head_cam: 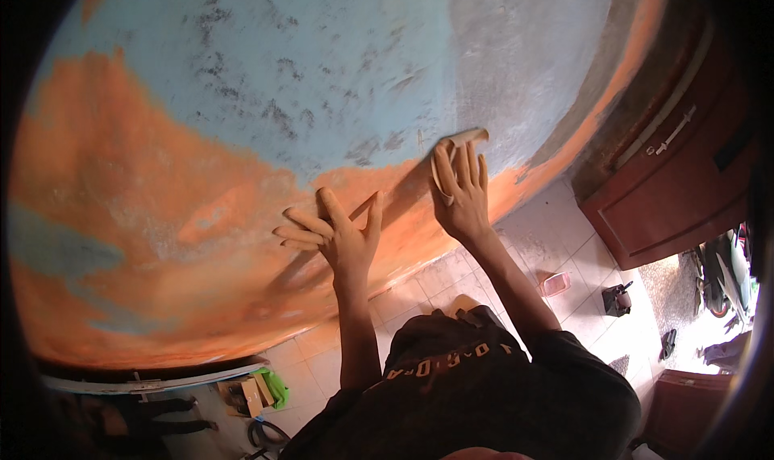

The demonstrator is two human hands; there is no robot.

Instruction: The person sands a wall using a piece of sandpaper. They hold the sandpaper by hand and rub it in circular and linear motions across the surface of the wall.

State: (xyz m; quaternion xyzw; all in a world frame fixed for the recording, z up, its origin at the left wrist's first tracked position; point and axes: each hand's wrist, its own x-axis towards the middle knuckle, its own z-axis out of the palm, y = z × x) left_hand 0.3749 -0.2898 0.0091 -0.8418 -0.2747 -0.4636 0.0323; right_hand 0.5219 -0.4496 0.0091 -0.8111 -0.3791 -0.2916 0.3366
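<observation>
A wall painted in blue, grey and orange patches (pixel 338 121) fills the upper part of the head view. My left hand (pixel 347 233) rests against its orange part with the fingers spread, holding nothing. To the right, my right hand (pixel 461 185) presses a curled sheet, apparently sandpaper (pixel 468 138), to the wall near where the blue, grey and orange meet. The sheet's edges stick out above the fingers and beside the thumb side. Dark scuffs mark the blue paint above both hands.
Pale floor tiles (pixel 423 290) lie below the wall. A pink plastic container (pixel 555 284) and a dark box (pixel 617 300) stand on them. A red-brown door (pixel 671 182) is at the right, with a motorcycle (pixel 716 278) beyond. Cardboard boxes (pixel 245 396) and a person's legs (pixel 175 416) show lower left.
</observation>
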